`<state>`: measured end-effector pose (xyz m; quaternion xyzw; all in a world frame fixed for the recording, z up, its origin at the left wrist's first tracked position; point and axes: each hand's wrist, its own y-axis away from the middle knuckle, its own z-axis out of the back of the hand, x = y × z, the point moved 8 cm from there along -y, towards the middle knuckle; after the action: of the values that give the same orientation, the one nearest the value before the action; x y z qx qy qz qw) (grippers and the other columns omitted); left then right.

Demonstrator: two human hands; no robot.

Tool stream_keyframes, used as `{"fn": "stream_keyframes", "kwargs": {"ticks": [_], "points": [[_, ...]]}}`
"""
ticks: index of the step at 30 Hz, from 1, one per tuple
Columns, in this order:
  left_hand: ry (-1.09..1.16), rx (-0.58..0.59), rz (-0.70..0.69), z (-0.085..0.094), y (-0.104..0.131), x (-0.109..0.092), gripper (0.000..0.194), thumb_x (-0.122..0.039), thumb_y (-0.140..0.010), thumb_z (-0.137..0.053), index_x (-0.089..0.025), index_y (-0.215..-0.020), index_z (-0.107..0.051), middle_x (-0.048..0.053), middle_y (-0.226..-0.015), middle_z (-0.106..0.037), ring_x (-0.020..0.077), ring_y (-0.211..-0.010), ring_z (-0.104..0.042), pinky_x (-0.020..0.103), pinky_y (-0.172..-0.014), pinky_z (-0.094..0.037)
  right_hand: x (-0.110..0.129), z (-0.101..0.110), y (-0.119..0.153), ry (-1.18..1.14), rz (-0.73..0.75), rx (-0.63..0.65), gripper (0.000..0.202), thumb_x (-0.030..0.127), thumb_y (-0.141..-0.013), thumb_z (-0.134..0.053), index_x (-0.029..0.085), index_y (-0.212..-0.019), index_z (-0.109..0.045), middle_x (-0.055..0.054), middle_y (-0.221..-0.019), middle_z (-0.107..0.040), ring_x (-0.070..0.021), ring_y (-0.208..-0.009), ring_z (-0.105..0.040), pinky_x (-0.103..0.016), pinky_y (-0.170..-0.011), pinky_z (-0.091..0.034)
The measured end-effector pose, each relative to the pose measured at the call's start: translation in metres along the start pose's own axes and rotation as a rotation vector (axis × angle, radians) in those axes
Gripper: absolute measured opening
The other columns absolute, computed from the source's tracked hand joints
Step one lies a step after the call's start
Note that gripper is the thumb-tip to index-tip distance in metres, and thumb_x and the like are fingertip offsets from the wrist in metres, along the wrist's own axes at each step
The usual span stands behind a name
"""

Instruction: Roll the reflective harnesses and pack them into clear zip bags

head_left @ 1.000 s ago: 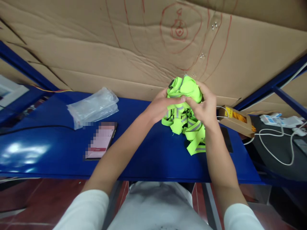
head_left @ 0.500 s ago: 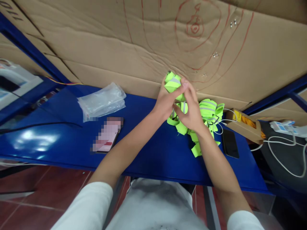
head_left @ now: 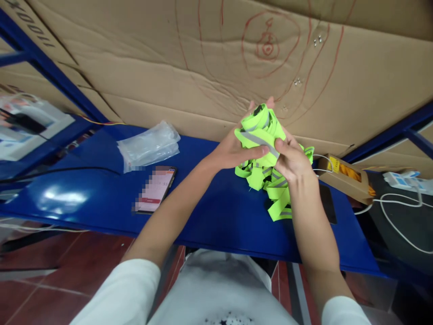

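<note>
Between both hands is a bundled neon-yellow reflective strap [head_left: 259, 133] with a grey stripe and a dark buckle-like piece at its top. My left hand [head_left: 233, 149] grips it from the left, thumb lying across the front. From the right, my right hand [head_left: 292, 158] closes on it with the thumb pressed to the striped face; its other fingers are partly hidden behind. Below the hands, a heap of similar reflective straps [head_left: 279, 194] lies on the blue table [head_left: 216, 212], partly covered by the right hand and forearm.
Left on the table are clear plastic bags [head_left: 149, 146] and a phone with a lit screen [head_left: 157, 187]. At right lie a dark phone [head_left: 328, 203], a small cardboard box [head_left: 350, 180] with orange contents, and white cables [head_left: 395, 201]. A cardboard wall [head_left: 142, 58] rises behind.
The strap bundle has turned so its wide striped face shows, and it sits slightly lower and further right. My right hand has shifted right and now grips its side.
</note>
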<state>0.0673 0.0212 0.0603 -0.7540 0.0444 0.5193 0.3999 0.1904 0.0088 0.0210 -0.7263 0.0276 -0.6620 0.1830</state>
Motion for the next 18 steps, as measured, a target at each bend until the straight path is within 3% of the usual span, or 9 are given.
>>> {"fn": "stream_keyframes", "kwargs": {"ticks": [4,7,9,10,12,13,14,16,18], "points": [[-0.077,0.026,0.033,0.004,0.018,-0.015,0.082,-0.023,-0.066,-0.094,-0.034,-0.141,-0.064,0.002,-0.163,-0.045,0.0312,-0.155,-0.037,0.04,-0.125,-0.036,0.007,-0.013,0.002,0.035,0.042,-0.043,0.072,0.059,-0.071,-0.085,0.029,-0.132,-0.061,-0.004,-0.123,-0.075,-0.0286,-0.111,-0.075,-0.047,-0.094,-0.065],[-0.259,-0.01,0.148,0.036,0.051,-0.017,0.099,-0.035,-0.063,-0.097,-0.036,-0.152,-0.052,0.003,-0.167,-0.04,0.0335,-0.158,-0.031,0.042,-0.124,-0.036,0.012,-0.006,0.01,0.085,0.058,-0.091,0.061,0.053,-0.074,-0.085,0.03,-0.126,-0.062,-0.003,-0.119,-0.076,-0.0275,-0.107,-0.076,-0.047,-0.093,-0.065],[-0.477,-0.105,0.267,0.082,0.084,-0.018,0.093,-0.047,-0.068,-0.093,-0.035,-0.151,-0.051,0.004,-0.166,-0.041,0.0364,-0.157,-0.029,0.047,-0.123,-0.035,0.014,0.015,0.022,0.085,0.069,-0.167,0.056,0.048,-0.074,-0.087,0.03,-0.121,-0.064,-0.002,-0.117,-0.076,-0.0274,-0.105,-0.076,-0.046,-0.092,-0.065],[-0.636,-0.227,0.307,0.115,0.102,-0.023,0.08,-0.056,-0.078,-0.083,-0.035,-0.149,-0.052,0.002,-0.164,-0.043,0.0366,-0.154,-0.033,0.05,-0.123,-0.034,0.014,0.029,0.031,0.074,0.073,-0.216,0.053,0.045,-0.073,-0.088,0.031,-0.119,-0.065,-0.001,-0.115,-0.077,-0.0272,-0.104,-0.077,-0.045,-0.091,-0.065],[-1.051,-0.599,0.387,0.188,0.144,-0.043,0.066,-0.067,-0.085,-0.069,-0.032,-0.139,-0.057,-0.001,-0.151,-0.055,0.0384,-0.145,-0.042,0.054,-0.12,-0.035,0.011,0.056,0.048,0.049,0.067,-0.293,0.048,0.038,-0.073,-0.089,0.032,-0.115,-0.067,0.001,-0.111,-0.077,-0.0265,-0.099,-0.078,-0.044,-0.087,-0.066],[-1.252,-0.748,0.447,0.218,0.164,-0.053,0.066,-0.072,-0.082,-0.068,-0.029,-0.132,-0.06,0.0,-0.141,-0.06,0.041,-0.146,-0.037,0.057,-0.121,-0.031,0.007,0.067,0.057,0.035,0.057,-0.313,0.046,0.037,-0.073,-0.089,0.033,-0.114,-0.068,0.002,-0.11,-0.078,-0.0261,-0.097,-0.078,-0.044,-0.085,-0.067],[-1.313,-0.852,0.461,0.243,0.18,-0.059,0.067,-0.072,-0.078,-0.07,-0.023,-0.124,-0.063,0.006,-0.132,-0.063,0.048,-0.149,-0.025,0.065,-0.122,-0.022,0.002,0.075,0.064,0.021,0.045,-0.327,0.045,0.036,-0.073,-0.089,0.034,-0.113,-0.068,0.002,-0.109,-0.078,-0.0258,-0.095,-0.078,-0.044,-0.083,-0.067],[-1.347,-0.826,0.533,0.281,0.195,-0.054,0.061,-0.074,-0.073,-0.07,-0.023,-0.106,-0.068,0.009,-0.112,-0.067,0.0506,-0.147,-0.028,0.069,-0.114,-0.027,-0.011,0.086,0.075,-0.004,0.015,-0.362,0.046,0.034,-0.071,-0.09,0.035,-0.112,-0.069,0.004,-0.108,-0.078,-0.0247,-0.093,-0.078,-0.043,-0.082,-0.067],[-1.404,-0.793,0.547,0.308,0.2,-0.05,0.049,-0.07,-0.074,-0.067,-0.021,-0.079,-0.066,0.011,-0.09,-0.066,0.0478,-0.132,-0.049,0.069,-0.101,-0.037,-0.027,0.09,0.082,-0.029,-0.025,-0.406,0.05,0.032,-0.069,-0.092,0.035,-0.113,-0.069,0.004,-0.11,-0.078,-0.0231,-0.095,-0.077,-0.041,-0.083,-0.067]]}}
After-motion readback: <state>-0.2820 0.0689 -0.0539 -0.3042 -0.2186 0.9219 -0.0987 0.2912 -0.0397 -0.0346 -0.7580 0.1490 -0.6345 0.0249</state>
